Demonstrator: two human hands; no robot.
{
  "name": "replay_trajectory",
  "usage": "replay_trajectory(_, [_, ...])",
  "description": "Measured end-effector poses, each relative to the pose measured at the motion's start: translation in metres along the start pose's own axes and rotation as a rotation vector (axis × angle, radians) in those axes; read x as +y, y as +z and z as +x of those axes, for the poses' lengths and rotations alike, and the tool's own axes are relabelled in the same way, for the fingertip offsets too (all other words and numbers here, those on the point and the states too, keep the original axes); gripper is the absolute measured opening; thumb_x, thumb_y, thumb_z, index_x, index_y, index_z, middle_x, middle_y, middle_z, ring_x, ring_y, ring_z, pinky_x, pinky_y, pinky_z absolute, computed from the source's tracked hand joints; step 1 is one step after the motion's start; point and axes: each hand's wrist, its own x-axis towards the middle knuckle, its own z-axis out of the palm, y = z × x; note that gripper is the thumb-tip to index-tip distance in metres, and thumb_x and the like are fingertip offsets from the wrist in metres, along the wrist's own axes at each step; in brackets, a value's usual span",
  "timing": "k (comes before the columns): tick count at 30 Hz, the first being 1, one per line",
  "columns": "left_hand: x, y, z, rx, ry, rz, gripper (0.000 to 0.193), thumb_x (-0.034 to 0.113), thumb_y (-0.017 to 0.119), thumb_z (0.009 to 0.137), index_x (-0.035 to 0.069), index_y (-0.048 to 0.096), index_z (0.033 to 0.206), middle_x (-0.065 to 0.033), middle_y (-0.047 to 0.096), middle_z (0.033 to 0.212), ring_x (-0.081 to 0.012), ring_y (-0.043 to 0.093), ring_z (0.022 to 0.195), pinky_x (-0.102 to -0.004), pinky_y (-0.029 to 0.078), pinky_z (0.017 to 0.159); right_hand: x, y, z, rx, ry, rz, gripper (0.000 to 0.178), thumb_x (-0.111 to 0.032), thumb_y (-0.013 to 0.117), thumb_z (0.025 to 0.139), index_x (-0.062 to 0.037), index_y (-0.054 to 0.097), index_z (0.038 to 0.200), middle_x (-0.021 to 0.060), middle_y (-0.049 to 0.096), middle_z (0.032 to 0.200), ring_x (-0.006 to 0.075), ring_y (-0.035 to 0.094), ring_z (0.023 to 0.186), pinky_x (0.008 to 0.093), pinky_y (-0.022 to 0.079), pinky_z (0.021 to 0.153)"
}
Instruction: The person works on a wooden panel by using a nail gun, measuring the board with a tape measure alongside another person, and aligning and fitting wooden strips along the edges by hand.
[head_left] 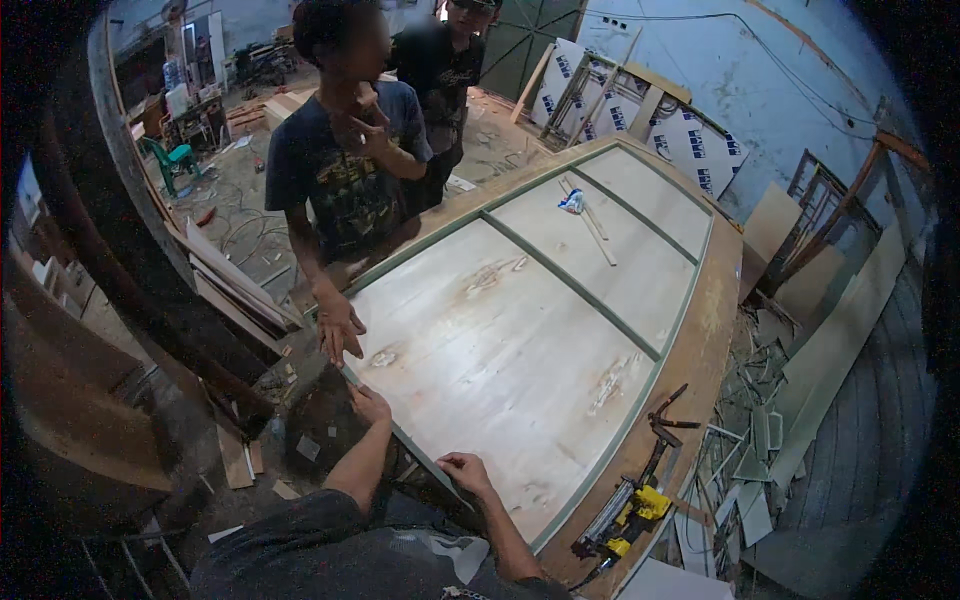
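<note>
A large pale, stained board (470, 350) lies before me, bordered by a narrow green-edged frame (570, 285) with two crossbars. My left hand (371, 405) is closed at the frame's near-left corner, its fingertips partly hidden at the edge. Farther right along the same near edge, my right hand (466, 471) has its fingers curled against the frame strip. Just beyond my left hand, a co-worker's hand (341, 325) hangs over that corner, fingers pointing down. The co-worker's other hand is raised near the chin.
A yellow-and-black power tool (630, 515) and a black clamp-like tool (665, 425) lie along the right ledge. Thin wooden sticks (597, 228) and a small blue-white packet (572, 202) rest on the board. Offcuts (745, 480) litter the right side. A second person (440, 90) stands behind.
</note>
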Motion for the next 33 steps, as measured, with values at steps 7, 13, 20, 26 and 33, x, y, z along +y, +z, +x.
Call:
replay_trajectory(7, [-0.041,0.012,0.018,0.041,0.073,-0.185,0.029,0.020,0.041,0.087,-0.002,0.052,0.100,-0.0244,0.055,0.095,-0.0390,0.051,0.089,-0.0446,0.038,0.078,-0.008,0.008,0.002,0.003,0.099,-0.031,0.030,-0.029,0.066,0.074,-0.0035,0.064,0.089,0.0073,0.063,0.074,0.0138,0.057,0.071,0.0272,0.045,0.066])
replay_trajectory(13, [-0.016,0.018,0.013,-0.007,0.012,-0.130,0.024,0.019,0.041,0.087,0.000,0.055,0.094,-0.0216,0.057,0.086,-0.0406,0.053,0.081,-0.0450,0.040,0.072,-0.091,-0.001,-0.029,0.220,-0.150,-0.282,0.056,-0.029,0.066,0.072,-0.0168,0.043,0.123,0.0090,0.053,0.081,0.0215,0.054,0.063,0.0317,0.045,0.059])
replay_trajectory(20, [0.039,-0.031,-0.019,-0.086,-0.141,-0.027,0.041,0.022,0.036,0.089,0.002,0.038,0.125,-0.0265,0.053,0.104,-0.0407,0.050,0.098,-0.0440,0.038,0.084,-0.087,0.013,-0.030,0.078,-0.472,-0.826,0.047,-0.029,0.059,0.076,-0.0151,0.048,0.119,0.0115,0.048,0.086,0.0254,0.047,0.084,0.0383,0.037,0.067])
replay_trajectory(26, [0.023,-0.012,-0.013,0.010,-0.006,0.039,0.044,0.023,0.034,0.089,-0.002,0.036,0.125,-0.0283,0.049,0.110,-0.0411,0.047,0.102,-0.0440,0.036,0.087,-0.099,0.013,-0.030,-0.051,-0.341,-0.947,0.055,-0.032,0.059,0.076,-0.0113,0.041,0.124,0.0116,0.048,0.090,0.0255,0.047,0.087,0.0378,0.037,0.070])
replay_trajectory(33, [-0.131,-0.023,0.125,0.056,-0.118,-0.453,0.024,0.012,0.037,0.086,-0.004,0.054,0.091,-0.0232,0.057,0.092,-0.0279,0.052,0.078,-0.0356,0.040,0.076,-0.134,0.063,-0.039,-0.016,-0.613,-0.955,0.060,-0.035,0.055,0.079,-0.0100,0.035,0.130,0.0191,0.048,0.102,0.0318,0.046,0.096,0.0495,0.034,0.083])
